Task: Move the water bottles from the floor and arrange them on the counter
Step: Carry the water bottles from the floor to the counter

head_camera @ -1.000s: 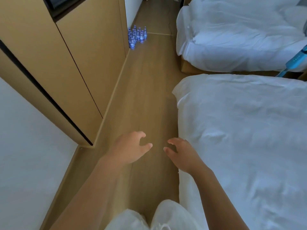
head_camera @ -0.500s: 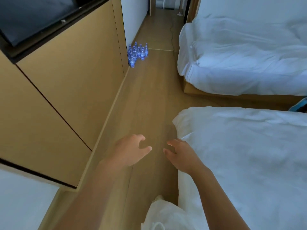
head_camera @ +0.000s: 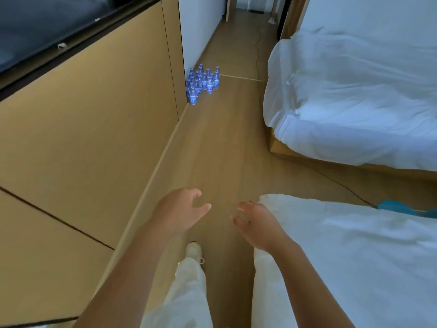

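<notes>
The water bottles [head_camera: 202, 84] are now being seen nearer than before, clustered upright on the floor [head_camera: 227, 147] against the cabinet [head_camera: 94, 119] corner. The left hand [head_camera: 182, 214] and right hand [head_camera: 256, 224] are being held loosely spread, nothing being gripped, well short of the cabinet corner.

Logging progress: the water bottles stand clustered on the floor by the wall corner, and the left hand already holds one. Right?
Not quite. The head view shows the left hand empty, fingers loosely curled; the water bottles all stand clustered on the floor by the wall corner.
</notes>
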The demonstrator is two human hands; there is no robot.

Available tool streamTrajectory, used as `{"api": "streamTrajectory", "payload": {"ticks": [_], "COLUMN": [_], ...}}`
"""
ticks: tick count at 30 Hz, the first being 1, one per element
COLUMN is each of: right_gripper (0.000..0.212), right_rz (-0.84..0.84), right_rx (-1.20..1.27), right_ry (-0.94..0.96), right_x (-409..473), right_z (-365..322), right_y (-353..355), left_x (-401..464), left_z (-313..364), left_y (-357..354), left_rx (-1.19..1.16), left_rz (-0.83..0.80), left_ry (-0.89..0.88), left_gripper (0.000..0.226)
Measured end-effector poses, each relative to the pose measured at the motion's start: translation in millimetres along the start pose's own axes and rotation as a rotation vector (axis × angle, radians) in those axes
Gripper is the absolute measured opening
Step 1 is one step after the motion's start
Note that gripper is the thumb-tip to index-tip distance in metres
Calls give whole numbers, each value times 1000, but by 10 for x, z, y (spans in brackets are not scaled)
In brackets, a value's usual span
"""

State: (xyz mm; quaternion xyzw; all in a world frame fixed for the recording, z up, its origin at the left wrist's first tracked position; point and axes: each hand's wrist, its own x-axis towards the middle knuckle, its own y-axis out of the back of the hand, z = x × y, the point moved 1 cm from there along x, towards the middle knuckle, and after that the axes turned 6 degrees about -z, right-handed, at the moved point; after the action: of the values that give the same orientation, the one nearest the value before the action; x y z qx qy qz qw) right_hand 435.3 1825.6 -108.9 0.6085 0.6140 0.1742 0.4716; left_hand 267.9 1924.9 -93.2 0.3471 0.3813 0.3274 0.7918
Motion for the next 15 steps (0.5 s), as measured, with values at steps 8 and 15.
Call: {"api": "streamTrajectory", "payload": {"ticks": [8, 15], "right_gripper": [43, 43], "right_rz": [26, 26], "right_rx": [-49, -22], "right_ry": [-15, -23], "right_x": [1745, 3015], "right_z": [-189, -409], "right_y": [770, 1301], "left_x": [1797, 3024], "left_z": [66, 37], "left_y": [888, 1621], "left_rx": [48, 36], "left_rz": [29, 20], "left_ry": [-54, -55], "left_gripper": [53, 53]}}
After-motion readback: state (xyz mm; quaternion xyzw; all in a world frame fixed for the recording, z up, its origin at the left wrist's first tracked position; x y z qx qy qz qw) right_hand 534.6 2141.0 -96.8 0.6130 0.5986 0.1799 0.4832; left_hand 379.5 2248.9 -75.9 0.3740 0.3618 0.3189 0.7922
